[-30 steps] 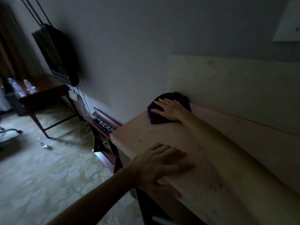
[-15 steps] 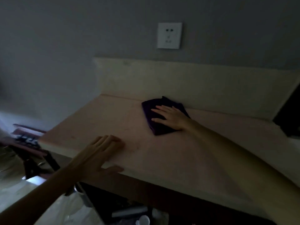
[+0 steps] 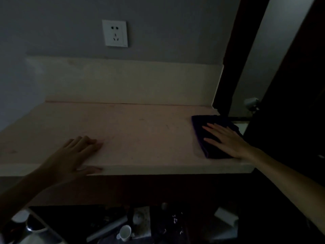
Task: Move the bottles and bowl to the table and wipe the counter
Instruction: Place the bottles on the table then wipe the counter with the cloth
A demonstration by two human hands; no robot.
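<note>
The pale counter fills the middle of the view, with nothing on it but a folded dark purple cloth at its right end. My right hand lies flat on that cloth, fingers spread and pointing left. At the counter's front left edge, my left hand rests palm down with the thumb over the edge. No bottles or bowl are in view.
A white wall socket sits above the pale backsplash. A dark door frame bounds the counter on the right. Below the counter's front edge lie a white cup and several dim cluttered items.
My right hand slid the cloth from the counter's back left corner, across the middle, to the right end. My view turned right with it. My left hand stayed on the front edge.
</note>
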